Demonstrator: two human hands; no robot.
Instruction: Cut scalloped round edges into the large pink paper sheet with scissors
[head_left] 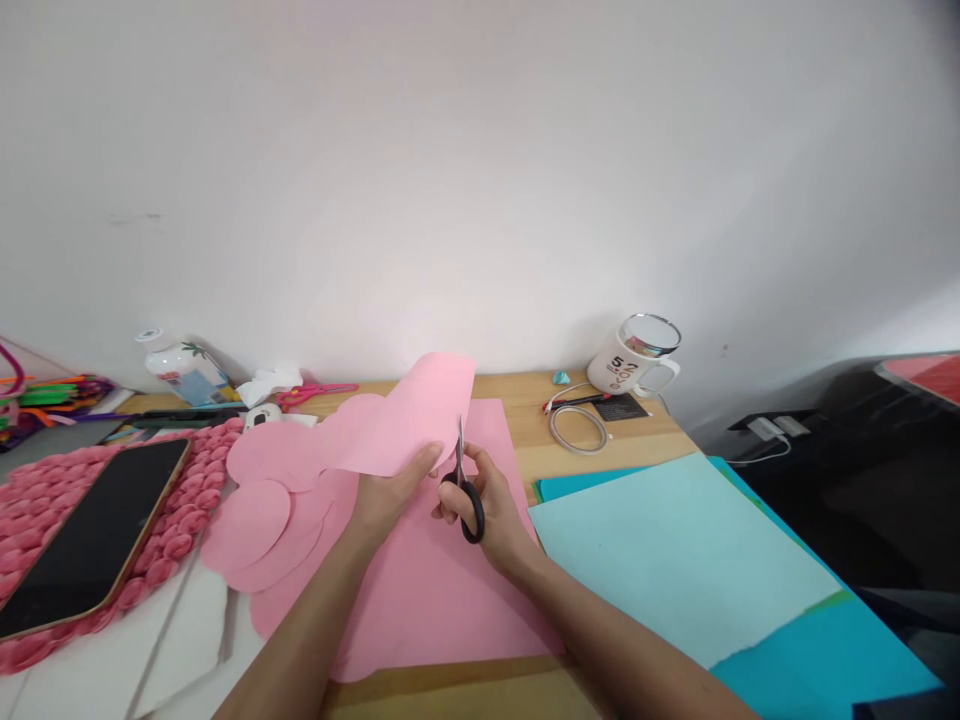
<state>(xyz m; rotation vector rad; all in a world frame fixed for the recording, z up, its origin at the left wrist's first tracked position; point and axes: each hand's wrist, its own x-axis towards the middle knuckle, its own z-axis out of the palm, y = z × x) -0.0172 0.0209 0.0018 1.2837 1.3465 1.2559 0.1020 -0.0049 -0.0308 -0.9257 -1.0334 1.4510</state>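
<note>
My left hand grips the lower edge of a pink paper sheet, held up and tilted above the table. In my right hand is a pair of scissors with black handles, its blades pointing up at the right edge of that sheet. How far the blades are parted I cannot tell. Beneath both hands lies a larger pink sheet. Several round pink paper cutouts overlap in a pile just left of my left hand.
Light blue paper lies over darker blue sheets at right. A white mug and a coiled cable stand near the wall. A phone rests on a pink puffy mat at left. Pink scissors and a white bottle sit behind.
</note>
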